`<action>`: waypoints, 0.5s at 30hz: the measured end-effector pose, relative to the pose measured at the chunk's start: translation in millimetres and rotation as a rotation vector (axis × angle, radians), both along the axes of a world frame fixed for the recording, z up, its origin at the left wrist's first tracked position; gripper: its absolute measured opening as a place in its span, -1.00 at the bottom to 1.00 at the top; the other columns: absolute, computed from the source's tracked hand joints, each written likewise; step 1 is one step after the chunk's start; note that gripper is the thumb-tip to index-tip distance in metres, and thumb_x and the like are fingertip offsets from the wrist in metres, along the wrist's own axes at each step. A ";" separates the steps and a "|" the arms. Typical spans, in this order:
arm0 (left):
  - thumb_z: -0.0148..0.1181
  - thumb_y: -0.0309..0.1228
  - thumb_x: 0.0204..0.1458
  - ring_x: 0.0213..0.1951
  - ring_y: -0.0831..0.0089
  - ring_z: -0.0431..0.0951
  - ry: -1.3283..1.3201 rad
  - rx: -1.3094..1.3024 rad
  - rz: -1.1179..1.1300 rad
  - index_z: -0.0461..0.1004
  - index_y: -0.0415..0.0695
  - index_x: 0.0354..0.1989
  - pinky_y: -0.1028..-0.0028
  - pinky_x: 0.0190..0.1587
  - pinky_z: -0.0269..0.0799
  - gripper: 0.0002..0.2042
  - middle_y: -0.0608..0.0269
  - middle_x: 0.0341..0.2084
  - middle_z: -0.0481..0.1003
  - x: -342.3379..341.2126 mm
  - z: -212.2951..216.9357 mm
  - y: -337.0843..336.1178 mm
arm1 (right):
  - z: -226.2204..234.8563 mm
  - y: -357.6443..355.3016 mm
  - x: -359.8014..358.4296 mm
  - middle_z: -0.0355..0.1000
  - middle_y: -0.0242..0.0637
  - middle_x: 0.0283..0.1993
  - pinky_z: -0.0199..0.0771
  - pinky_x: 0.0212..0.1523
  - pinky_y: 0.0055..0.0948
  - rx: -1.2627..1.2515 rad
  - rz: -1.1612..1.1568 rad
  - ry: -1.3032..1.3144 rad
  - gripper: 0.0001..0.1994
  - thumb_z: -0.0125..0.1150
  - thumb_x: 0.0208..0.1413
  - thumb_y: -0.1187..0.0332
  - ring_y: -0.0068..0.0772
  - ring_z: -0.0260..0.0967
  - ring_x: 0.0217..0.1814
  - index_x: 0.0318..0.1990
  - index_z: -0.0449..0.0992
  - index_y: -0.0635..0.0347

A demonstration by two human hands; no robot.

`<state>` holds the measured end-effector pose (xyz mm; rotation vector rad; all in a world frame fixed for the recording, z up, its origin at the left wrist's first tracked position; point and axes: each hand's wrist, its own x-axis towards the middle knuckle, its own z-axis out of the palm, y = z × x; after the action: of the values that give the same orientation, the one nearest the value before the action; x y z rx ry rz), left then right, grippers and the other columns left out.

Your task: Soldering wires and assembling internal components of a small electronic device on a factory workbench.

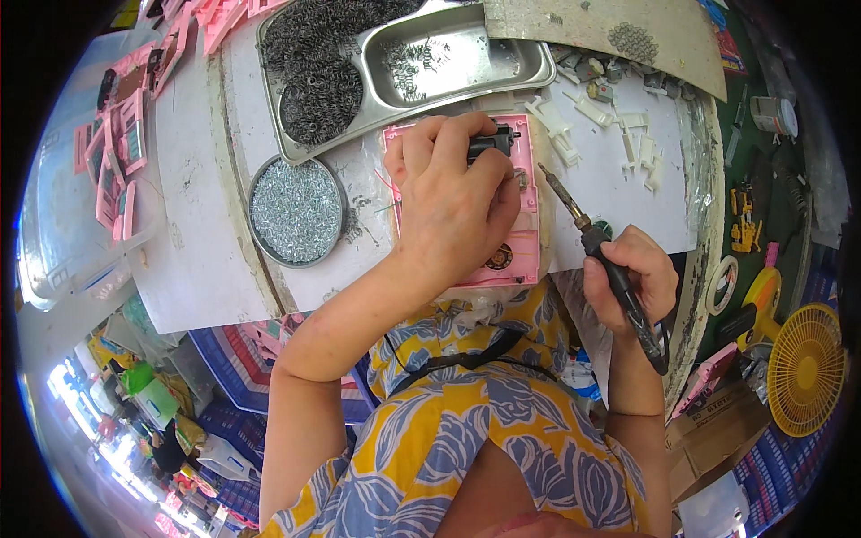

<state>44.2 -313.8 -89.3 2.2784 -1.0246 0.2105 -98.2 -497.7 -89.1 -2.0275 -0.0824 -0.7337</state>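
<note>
A pink plastic casing (529,233) lies on the worktable in front of me. My left hand (448,193) rests over it, fingers bent and closed on a small black block-shaped part (495,141) at the casing's far end. Thin red wires (387,183) stick out at the casing's left side, and a round dark disc (500,256) sits near its close end. In my right hand (635,276) is a soldering iron (619,287), its tip pointing up and left, just right of the casing and apart from it. My left palm hides much of the casing's inside.
A round dish of small screws (296,211) stands left of the casing. Behind lies a metal tray (359,121) with dark springs. White plastic pieces (641,148) are scattered at the right, and pink casings (117,152) at far left. A yellow fan (807,369) stands at right.
</note>
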 end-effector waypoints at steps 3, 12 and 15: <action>0.42 -0.38 -0.15 0.05 0.08 0.36 -0.005 0.005 0.001 0.61 -0.02 -0.40 0.11 0.07 0.12 -0.86 0.22 0.00 0.49 -0.5 0.9 0.4 | -0.1 0.3 -0.1 0.25 -0.40 -0.63 0.04 -0.65 -0.50 0.013 -0.005 -0.003 -0.72 0.46 -0.05 0.58 -0.49 0.15 -0.68 -0.18 0.50 0.27; 0.36 -0.34 -0.10 0.07 0.06 0.35 -0.034 -0.015 -0.011 0.57 -0.05 -0.40 0.03 0.05 0.10 -0.87 0.21 0.04 0.45 -1.3 -2.2 1.1 | 2.6 0.4 -3.5 0.23 -0.41 -0.64 0.00 -0.63 -0.50 0.039 -0.013 0.026 -0.75 0.47 -0.03 0.55 -0.52 0.12 -0.67 -0.20 0.52 0.26; 0.46 -0.32 -0.16 0.06 0.06 0.37 -0.015 0.026 -0.020 0.60 -0.03 -0.31 0.07 0.07 0.14 -0.77 0.20 -0.01 0.48 -1.7 7.7 3.7 | 3.0 -0.7 -4.7 0.24 -0.41 -0.63 0.01 -0.62 -0.51 0.041 -0.016 0.032 -0.74 0.46 -0.03 0.55 -0.52 0.12 -0.66 -0.19 0.52 0.27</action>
<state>42.5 -310.1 -81.6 2.2919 -1.0633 0.2080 -102.9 -498.4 -86.1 -2.0023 -0.0332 -0.7074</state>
